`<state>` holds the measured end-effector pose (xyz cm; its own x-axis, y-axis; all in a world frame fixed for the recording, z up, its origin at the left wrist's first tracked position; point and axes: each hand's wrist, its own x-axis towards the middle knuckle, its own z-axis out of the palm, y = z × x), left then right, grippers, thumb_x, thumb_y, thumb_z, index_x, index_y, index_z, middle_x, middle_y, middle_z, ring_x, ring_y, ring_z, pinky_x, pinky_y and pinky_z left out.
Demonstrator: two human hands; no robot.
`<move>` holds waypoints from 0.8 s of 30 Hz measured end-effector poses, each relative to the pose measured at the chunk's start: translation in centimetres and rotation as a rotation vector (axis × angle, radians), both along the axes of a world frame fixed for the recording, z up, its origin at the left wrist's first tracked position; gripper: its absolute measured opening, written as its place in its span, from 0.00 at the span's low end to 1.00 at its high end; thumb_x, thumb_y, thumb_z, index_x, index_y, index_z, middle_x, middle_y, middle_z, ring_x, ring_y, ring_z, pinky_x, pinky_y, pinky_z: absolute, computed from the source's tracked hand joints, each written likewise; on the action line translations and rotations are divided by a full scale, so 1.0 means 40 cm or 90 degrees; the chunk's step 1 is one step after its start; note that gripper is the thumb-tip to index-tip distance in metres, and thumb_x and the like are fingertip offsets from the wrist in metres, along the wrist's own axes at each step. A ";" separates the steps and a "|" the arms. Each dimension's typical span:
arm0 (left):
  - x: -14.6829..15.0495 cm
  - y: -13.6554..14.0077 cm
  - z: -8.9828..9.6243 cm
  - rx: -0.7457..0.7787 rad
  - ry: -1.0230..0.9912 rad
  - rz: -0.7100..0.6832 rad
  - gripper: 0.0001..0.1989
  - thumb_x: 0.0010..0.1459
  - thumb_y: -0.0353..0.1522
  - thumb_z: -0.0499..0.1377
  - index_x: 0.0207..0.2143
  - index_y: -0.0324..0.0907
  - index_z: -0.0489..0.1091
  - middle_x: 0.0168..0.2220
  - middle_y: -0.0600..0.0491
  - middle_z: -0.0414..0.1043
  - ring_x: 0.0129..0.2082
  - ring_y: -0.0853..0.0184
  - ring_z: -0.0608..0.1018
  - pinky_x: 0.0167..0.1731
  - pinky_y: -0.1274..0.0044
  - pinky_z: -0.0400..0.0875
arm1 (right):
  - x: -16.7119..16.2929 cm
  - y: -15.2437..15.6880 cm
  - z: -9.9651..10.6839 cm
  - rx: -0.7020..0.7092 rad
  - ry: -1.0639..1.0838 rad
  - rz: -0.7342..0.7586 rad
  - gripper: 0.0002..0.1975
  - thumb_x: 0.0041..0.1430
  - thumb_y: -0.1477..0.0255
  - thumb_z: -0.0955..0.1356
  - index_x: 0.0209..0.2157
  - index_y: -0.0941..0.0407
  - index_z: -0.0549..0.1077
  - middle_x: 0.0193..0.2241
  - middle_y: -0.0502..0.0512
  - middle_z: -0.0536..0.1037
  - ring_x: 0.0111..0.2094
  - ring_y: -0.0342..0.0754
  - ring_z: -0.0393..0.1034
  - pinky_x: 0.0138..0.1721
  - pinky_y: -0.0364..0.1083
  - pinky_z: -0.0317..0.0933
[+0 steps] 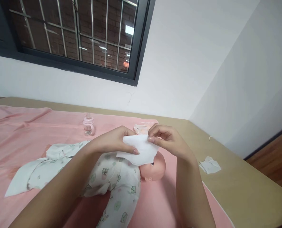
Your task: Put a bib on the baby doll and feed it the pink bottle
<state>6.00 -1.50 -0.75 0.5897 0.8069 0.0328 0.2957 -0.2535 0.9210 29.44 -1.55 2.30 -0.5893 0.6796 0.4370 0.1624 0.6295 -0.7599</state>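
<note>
I am seeing a dark-framed barred window sitting at upper left, 2 white walls meeting at right, and wooden flooring showing at far right.

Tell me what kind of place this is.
Probably a room set up for baby-care practice. A baby doll in a printed sleepsuit lies on a pink sheet, with a baby bottle nearby, while both hands hold a white wipe above it.
</note>
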 end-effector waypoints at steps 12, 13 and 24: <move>0.065 -0.034 -0.003 0.331 -0.243 0.198 0.07 0.46 0.35 0.73 0.30 0.47 0.82 0.55 0.51 0.72 0.59 0.57 0.70 0.57 0.72 0.66 | -0.042 0.037 -0.049 -0.062 0.158 -0.046 0.24 0.50 0.63 0.77 0.48 0.49 0.70 0.48 0.54 0.73 0.36 0.43 0.71 0.37 0.44 0.70; 0.069 -0.034 -0.005 0.319 -0.260 0.220 0.08 0.46 0.35 0.73 0.32 0.46 0.82 0.55 0.51 0.73 0.58 0.57 0.71 0.56 0.72 0.67 | -0.047 0.037 -0.052 -0.072 0.160 -0.047 0.26 0.50 0.62 0.77 0.50 0.48 0.69 0.49 0.54 0.72 0.35 0.42 0.71 0.34 0.43 0.70; 0.062 -0.021 -0.008 0.079 -0.241 0.296 0.14 0.45 0.37 0.72 0.28 0.39 0.72 0.25 0.58 0.70 0.26 0.70 0.71 0.25 0.80 0.63 | -0.003 0.119 -0.071 -0.101 0.131 -0.179 0.24 0.51 0.63 0.75 0.49 0.51 0.71 0.45 0.54 0.77 0.36 0.43 0.73 0.46 0.47 0.67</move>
